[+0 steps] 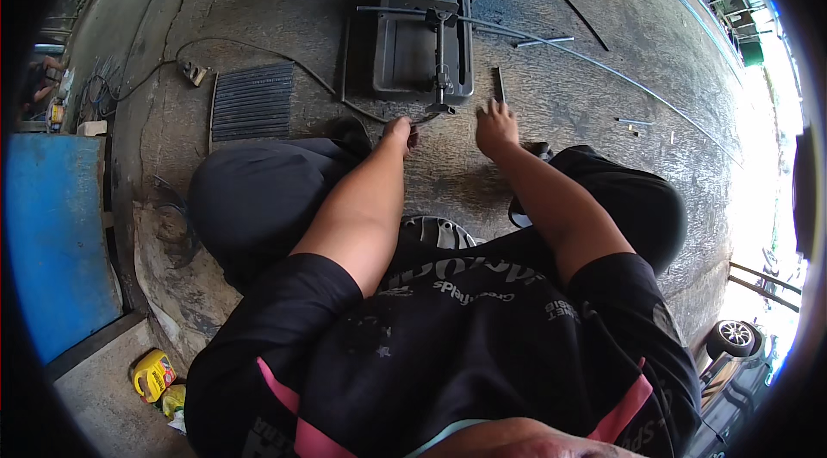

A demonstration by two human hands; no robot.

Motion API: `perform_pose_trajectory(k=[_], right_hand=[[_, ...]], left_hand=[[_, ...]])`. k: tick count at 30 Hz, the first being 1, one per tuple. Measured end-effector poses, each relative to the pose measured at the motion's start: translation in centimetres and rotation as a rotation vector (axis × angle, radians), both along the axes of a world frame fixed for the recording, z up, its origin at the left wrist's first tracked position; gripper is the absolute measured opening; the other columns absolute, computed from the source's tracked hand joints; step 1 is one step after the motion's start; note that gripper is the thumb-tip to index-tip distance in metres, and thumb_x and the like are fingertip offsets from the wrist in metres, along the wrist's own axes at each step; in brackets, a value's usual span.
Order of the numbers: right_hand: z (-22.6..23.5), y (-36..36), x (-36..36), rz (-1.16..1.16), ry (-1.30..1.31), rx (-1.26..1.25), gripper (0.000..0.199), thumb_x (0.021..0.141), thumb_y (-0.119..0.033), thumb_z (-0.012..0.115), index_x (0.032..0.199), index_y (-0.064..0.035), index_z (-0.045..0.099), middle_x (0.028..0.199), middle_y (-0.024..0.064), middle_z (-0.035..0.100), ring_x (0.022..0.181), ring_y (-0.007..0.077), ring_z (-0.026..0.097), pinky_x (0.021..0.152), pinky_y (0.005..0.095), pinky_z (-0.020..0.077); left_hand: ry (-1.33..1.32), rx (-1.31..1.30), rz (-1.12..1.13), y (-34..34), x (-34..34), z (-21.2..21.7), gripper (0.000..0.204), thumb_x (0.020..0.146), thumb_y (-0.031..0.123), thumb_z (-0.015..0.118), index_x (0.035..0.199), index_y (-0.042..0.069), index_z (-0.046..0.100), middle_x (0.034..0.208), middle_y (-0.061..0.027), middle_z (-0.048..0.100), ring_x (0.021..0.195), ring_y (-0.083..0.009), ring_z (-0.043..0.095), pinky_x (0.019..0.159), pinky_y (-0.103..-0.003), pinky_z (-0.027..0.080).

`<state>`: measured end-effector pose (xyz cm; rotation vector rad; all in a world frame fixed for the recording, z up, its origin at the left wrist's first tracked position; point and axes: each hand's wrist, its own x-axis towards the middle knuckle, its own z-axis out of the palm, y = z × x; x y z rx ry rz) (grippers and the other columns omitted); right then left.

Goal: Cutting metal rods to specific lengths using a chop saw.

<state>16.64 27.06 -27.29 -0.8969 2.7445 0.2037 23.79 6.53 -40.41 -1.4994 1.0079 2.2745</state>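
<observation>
A cut-off saw (379, 44) stands on the floor ahead of me, with a long thin metal rod (594, 63) lying across its base through the vise (441, 53). My left hand (401, 132) is closed in front of the base's near edge, beside a dark curved piece (428, 118) by the vise screw. What its fingers hold is hidden. To the right, my right hand (497, 128) has its fingers bent round the near end of a short metal bar (500, 83), which points away from me.
Dark cut bars (252, 102) lie in a row at left, near a power cable (258, 46) and its socket (192, 73). Loose metal pieces (544, 42) are scattered at right. A blue panel (60, 234) and a yellow container (153, 375) stand at far left; a car (732, 380) at lower right.
</observation>
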Motion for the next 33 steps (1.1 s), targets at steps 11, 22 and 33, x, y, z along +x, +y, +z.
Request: perform_pose_trajectory(k=[11, 22, 33], right_hand=[[-1.1, 2.1, -0.3, -0.037, -0.152, 0.417, 0.036, 0.085, -0.023, 0.050, 0.117, -0.0157, 0.063, 0.131, 0.0132, 0.045, 0.121, 0.0345, 0.038, 0.093, 0.0529, 0.0349], [0.8, -1.3, 1.5, 0.234, -0.099, 0.057, 0.072, 0.085, -0.017, 0.050, 0.147, -0.0354, 0.018, 0.141, 0.0162, 0.032, 0.122, 0.0312, 0.041, 0.095, 0.0448, 0.0395], [0.6, -2.9, 0.3, 0.160, -0.022, -0.271, 0.083, 0.075, -0.028, 0.071, 0.145, -0.0232, 0.026, 0.122, 0.0187, 0.044, 0.116, 0.0336, 0.046, 0.096, 0.0423, 0.0399]], left_hand=[[0.025, -0.052, -0.014, 0.1, -0.1, 0.9, 0.017, 0.088, 0.022, 0.052, 0.087, 0.005, 0.053, 0.065, -0.0083, 0.056, 0.050, -0.0209, 0.054, 0.043, -0.033, 0.044], [0.046, -0.104, -0.087, 1.2, -0.8, 0.7, 0.015, 0.087, 0.020, 0.051, 0.082, 0.007, 0.055, 0.065, -0.0062, 0.054, 0.047, -0.0189, 0.050, 0.041, -0.033, 0.039], [0.366, -0.125, -1.020, 5.4, -1.2, 5.2, 0.029, 0.084, 0.011, 0.061, 0.113, 0.008, 0.057, 0.080, -0.0017, 0.056, 0.066, -0.0141, 0.052, 0.058, -0.029, 0.046]])
